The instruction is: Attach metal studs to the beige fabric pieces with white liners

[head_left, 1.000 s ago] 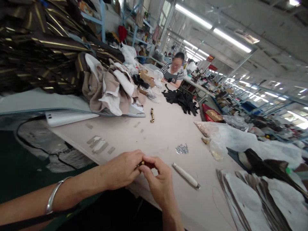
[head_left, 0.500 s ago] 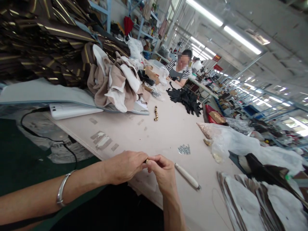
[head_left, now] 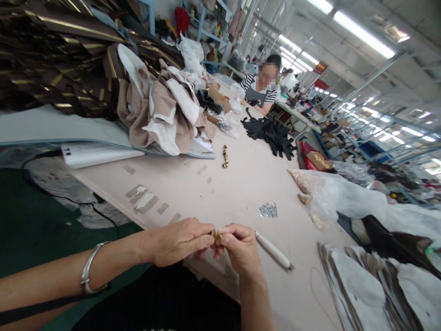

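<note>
My left hand (head_left: 177,241) and my right hand (head_left: 240,248) meet at the near edge of the beige table (head_left: 241,184), fingertips pinched together on a small gold metal piece (head_left: 217,236). A silver bangle (head_left: 90,271) circles my left wrist. Just right of my right hand lies a white-handled tool (head_left: 274,250). A small heap of silver bits (head_left: 268,210) sits a little farther out, and a short gold chain of pieces (head_left: 225,156) lies at mid-table.
Beige and white fabric (head_left: 161,110) is piled at the left beside dark gold-striped stacks (head_left: 62,59). A white power strip (head_left: 99,154) lies at the left edge. Clear plastic bags (head_left: 330,195) and grey-white cut pieces (head_left: 372,285) crowd the right. A person in a striped shirt (head_left: 260,89) sits at the far end by black pieces (head_left: 272,133).
My hands stayed together at the table edge, turning the gold piece between the fingertips. The camera view shifted slightly right and down.
</note>
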Demonstrator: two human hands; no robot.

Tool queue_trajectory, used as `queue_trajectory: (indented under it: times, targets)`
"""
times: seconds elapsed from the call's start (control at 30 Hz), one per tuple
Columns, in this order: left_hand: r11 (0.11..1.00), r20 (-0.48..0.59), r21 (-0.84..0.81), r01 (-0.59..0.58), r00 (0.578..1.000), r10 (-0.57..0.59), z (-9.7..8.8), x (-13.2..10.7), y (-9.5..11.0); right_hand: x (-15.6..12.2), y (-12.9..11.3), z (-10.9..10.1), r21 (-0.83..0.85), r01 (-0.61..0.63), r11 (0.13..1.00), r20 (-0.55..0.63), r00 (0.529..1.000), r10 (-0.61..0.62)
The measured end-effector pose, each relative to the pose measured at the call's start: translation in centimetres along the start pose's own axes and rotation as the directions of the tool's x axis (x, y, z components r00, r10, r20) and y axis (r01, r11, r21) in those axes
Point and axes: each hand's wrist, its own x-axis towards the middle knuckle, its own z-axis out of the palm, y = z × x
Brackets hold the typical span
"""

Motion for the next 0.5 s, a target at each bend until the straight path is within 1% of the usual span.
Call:
queue_trajectory:
  times: [0.07, 0.13, 0.2, 0.23, 0.27, 0.3, 0.37, 0.4, 0.43, 0.47, 0.5]
  targets:
    - [0.966, -0.008, -0.249, 0.066, 0.997, -0.071, 0.3, 0.1, -0.6, 0.2, 0.5, 0.0, 0.145, -0.016, 0.989, 0.0, 1.0, 0.016]
    - [0.896, -0.049, -0.434, 0.094, 0.991, -0.128, 0.4, 0.6, -1.2, 0.7, 1.0, -0.1, 0.286, -0.014, 0.958, -0.069, 0.997, 0.035]
    - [0.861, -0.163, -0.504, 0.073, 0.97, -0.178, -0.1, 1.4, -1.6, 1.6, 1.4, -0.5, 0.395, -0.015, 0.918, -0.13, 0.989, 0.072]
    - [0.862, -0.248, -0.504, 0.056, 0.947, -0.206, -0.6, 1.8, -1.6, 2.2, 1.5, -0.7, 0.43, -0.026, 0.903, -0.141, 0.985, 0.095]
    - [0.875, -0.343, -0.482, 0.039, 0.911, -0.23, -1.4, 2.3, -1.5, 2.8, 1.7, -1.0, 0.452, -0.044, 0.891, -0.136, 0.984, 0.118]
    - [0.897, -0.439, -0.44, 0.03, 0.865, -0.244, -2.3, 2.6, -1.2, 3.4, 1.9, -1.3, 0.464, -0.053, 0.884, -0.138, 0.982, 0.131]
    - [0.954, -0.599, -0.291, 0.069, 0.765, -0.237, -4.7, 3.0, -0.4, 4.7, 2.5, -1.9, 0.455, -0.062, 0.888, -0.171, 0.973, 0.155]
    - [0.979, -0.674, -0.169, 0.117, 0.711, -0.201, -6.2, 3.0, 0.1, 5.2, 2.8, -2.2, 0.432, -0.067, 0.899, -0.191, 0.968, 0.164]
    - [0.983, -0.751, -0.017, 0.185, 0.647, -0.135, -7.9, 2.9, 0.7, 5.7, 3.2, -2.4, 0.396, -0.084, 0.915, -0.194, 0.966, 0.172]
    - [0.948, -0.815, 0.15, 0.28, 0.578, -0.041, -9.7, 2.7, 1.3, 6.1, 3.6, -2.5, 0.351, -0.105, 0.931, -0.183, 0.967, 0.178]
    - [0.863, -0.858, 0.302, 0.404, 0.511, 0.061, -11.5, 2.3, 1.8, 6.4, 4.1, -2.6, 0.304, -0.127, 0.944, -0.163, 0.97, 0.183]
